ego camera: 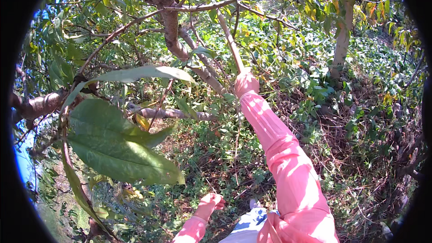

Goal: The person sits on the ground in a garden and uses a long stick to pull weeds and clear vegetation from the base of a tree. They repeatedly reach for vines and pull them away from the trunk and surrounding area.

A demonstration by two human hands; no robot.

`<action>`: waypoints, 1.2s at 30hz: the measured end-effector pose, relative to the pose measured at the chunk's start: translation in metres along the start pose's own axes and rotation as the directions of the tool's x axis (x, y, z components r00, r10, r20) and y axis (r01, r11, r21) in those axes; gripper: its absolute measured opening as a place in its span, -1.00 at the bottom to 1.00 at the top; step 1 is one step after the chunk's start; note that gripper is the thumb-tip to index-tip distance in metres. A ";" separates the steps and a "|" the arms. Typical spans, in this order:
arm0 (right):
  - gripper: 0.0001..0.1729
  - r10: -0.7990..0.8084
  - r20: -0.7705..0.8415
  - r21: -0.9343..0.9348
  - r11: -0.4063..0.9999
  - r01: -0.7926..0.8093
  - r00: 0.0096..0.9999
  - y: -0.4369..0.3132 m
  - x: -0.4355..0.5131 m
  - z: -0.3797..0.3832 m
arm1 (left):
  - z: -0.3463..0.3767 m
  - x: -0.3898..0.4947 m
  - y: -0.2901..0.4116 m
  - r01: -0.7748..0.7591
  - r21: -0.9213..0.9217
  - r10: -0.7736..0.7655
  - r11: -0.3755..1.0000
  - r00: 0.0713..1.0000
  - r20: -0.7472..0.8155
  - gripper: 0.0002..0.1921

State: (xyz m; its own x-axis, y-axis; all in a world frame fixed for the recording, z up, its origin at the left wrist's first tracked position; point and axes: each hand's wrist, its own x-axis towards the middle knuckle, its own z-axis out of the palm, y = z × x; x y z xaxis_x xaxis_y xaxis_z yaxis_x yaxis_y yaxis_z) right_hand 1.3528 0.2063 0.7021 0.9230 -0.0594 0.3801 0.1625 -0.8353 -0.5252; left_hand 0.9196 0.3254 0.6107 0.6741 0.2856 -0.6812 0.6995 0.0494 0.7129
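My right hand (247,83), at the end of an outstretched pink sleeve, is closed around a straight length of pale wood (230,38). This wood slants up and away among the branches; whether it is a loose pole or a growing limb, I cannot tell. Low in front of my body, my left hand (208,205) has its fingers loosely curled. No object shows in it, but its palm is partly hidden. Large green leaves (125,155) on a near twig hang close to the camera at the left.
A forked tree trunk (172,30) rises beyond the leaves, and a thick limb (44,104) reaches in from the left. Another trunk (342,37) stands at the upper right. Thin branches (202,7) cross overhead. Leafy undergrowth (303,87) and dry stems cover the ground.
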 end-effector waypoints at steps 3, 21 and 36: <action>-0.73 0.364 0.023 0.165 0.917 -0.362 0.931 -0.063 0.056 0.020 | -0.035 -0.025 -0.025 0.018 -0.105 -0.030 0.994 0.994 -0.107 -0.84; -0.67 0.023 0.512 0.559 0.750 -0.354 0.858 0.040 -0.167 0.068 | -0.038 -0.033 -0.040 -0.033 -0.235 0.010 0.971 0.995 -0.099 -0.83; -0.59 0.321 0.619 0.095 0.875 -0.475 0.716 0.277 -0.467 -0.175 | 0.014 0.085 0.085 -0.512 -0.371 0.494 0.775 0.856 -0.150 -0.83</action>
State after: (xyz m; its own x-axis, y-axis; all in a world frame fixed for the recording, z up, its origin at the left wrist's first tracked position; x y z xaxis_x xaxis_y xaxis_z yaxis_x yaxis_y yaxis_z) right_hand 0.9057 -0.0929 0.5130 0.9295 0.0275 -0.3679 -0.2627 -0.6507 -0.7124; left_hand 1.0392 0.3403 0.6109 0.8874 0.4122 -0.2061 0.1088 0.2473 0.9628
